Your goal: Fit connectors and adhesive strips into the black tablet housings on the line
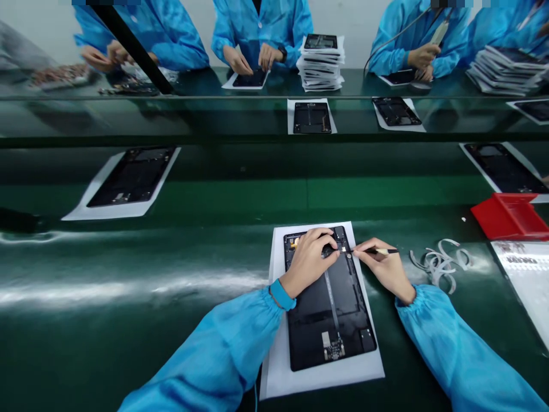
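Note:
An opened tablet housing (313,320), black with bare inner parts, lies on white paper (278,366) in front of me. My left hand (312,254) rests over its upper part, fingers bent and thumb and fingertips close together near the top right; anything between them is too small to make out. From the right, my right hand (384,266) pinches a slim, pen-like tool (388,251) with a dark rear end. Its tip reaches the housing's upper right edge, beside the left fingertips. A thin flat cable (331,297) runs down the middle of the housing to a small board (333,348).
Curled white strips (441,263) lie right of my right hand, near a red bin (510,217) and a printed sheet (521,274). More tablet housings on paper (132,174) lie beyond. Across the bench, co-workers in blue smocks (261,28) work beside a stack of housings (321,63).

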Motion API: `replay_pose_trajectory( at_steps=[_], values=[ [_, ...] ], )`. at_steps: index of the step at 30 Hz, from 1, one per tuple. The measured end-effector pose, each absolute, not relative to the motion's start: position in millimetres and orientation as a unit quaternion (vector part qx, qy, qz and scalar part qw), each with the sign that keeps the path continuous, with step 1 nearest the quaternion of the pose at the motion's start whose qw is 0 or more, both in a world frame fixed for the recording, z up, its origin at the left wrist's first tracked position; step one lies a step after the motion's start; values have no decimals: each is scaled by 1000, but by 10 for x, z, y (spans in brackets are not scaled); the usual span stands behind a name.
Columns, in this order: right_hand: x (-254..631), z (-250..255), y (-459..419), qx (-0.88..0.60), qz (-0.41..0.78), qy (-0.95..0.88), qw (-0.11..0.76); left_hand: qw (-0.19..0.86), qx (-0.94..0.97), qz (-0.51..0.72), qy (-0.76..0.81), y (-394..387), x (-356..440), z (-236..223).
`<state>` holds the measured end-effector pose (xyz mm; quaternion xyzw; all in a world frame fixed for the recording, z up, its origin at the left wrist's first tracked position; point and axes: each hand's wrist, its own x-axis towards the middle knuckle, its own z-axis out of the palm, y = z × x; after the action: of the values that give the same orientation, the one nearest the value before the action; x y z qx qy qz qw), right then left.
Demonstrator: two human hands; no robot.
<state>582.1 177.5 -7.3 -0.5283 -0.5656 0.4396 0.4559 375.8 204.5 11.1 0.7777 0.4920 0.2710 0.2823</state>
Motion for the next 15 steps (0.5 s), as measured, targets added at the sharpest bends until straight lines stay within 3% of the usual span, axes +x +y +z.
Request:
replay_pose_trajectory(
  at_steps=[9,15],
  values=[
    [5839,-190,1793,-454,519,-440,575,93,833,203,505,1740,3459,49],
    [5816,-73,1754,-502,464,-460,567,119,810,253,516,1683,3528,-73]
  ],
)
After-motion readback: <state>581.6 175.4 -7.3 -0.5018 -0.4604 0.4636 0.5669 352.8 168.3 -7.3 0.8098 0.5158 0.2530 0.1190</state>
